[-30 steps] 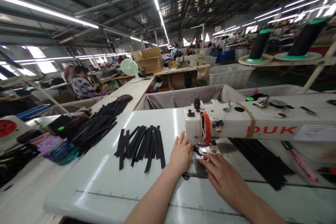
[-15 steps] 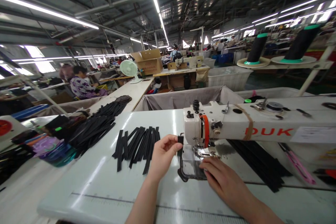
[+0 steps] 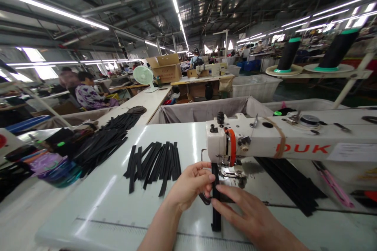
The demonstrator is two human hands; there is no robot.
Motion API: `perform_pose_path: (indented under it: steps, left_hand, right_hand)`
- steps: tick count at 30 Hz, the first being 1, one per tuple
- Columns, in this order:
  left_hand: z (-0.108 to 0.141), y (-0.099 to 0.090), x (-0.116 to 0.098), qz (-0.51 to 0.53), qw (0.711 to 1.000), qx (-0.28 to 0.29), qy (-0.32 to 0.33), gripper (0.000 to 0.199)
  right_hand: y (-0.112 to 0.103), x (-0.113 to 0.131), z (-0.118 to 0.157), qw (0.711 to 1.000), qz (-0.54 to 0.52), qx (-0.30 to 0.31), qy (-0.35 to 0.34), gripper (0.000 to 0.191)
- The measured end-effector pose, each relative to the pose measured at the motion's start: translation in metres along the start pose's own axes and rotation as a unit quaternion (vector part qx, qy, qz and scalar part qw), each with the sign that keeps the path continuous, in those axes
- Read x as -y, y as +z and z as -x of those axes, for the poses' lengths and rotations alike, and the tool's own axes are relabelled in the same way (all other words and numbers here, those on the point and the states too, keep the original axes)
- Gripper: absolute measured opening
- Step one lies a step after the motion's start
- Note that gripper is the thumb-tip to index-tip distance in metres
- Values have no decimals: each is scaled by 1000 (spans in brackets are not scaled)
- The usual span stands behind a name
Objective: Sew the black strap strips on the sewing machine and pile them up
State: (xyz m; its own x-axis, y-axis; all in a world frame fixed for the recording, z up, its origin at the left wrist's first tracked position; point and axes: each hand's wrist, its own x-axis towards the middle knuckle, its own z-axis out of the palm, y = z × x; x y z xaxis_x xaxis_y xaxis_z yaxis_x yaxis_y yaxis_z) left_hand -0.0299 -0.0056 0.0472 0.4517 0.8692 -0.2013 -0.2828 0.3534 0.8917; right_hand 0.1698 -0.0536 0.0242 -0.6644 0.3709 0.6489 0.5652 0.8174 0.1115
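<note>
A black strip (image 3: 216, 213) lies lengthwise in front of the needle area of a white sewing machine (image 3: 253, 141). My left hand (image 3: 193, 184) pinches the strip's upper part from the left, thumb and fingers together. From the right, my right hand (image 3: 246, 210) touches the strip's edge, its fingers spread. To the left of my hands, several black strips (image 3: 159, 164) lie fanned on the pale table. More black strips (image 3: 291, 184) lie beneath and to the right of the machine arm.
Pink-handled snips (image 3: 334, 186) lie at the right. Two black thread cones (image 3: 288, 57) (image 3: 337, 51) stand on a rack. A strip pile (image 3: 108, 139), a tub (image 3: 57, 168) and a seated person (image 3: 90, 92) are at left. Behind the table is a cloth-lined bin (image 3: 206, 110).
The strip has come down and right, now stretched out before the machine. My left hand has moved right and down; my right hand has shifted left and lower, onto the strip.
</note>
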Motion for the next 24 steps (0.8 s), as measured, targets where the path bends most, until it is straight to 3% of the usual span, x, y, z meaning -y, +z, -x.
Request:
perform_pose_path:
  steps: [2,5,8,11,13,17,24]
  left_hand:
    - [-2,-2,7,-38,999,0,-23,45]
    - [-8,-8,22,-205,978,-47,-7,30]
    - [-14,-11,33,-425,897,-104,56,25]
    - [-16,-8,35,-575,799,-128,120,41]
    - [-16,-5,34,-623,759,-123,143,49]
    - [-18,-1,33,-685,707,-106,139,42]
    - [-22,3,35,-727,666,-105,130,35]
  right_hand:
    - [-1,1,1,1000,-2,-10,-11,35]
    - [7,2,6,1000,3,2,1,38]
    - [19,3,8,999,1,38,18,36]
    - [27,4,9,998,-4,56,38,36]
    - [30,3,11,998,-1,40,58,37]
    - [33,0,15,997,12,33,71,41]
    - [36,0,18,997,30,41,64,44]
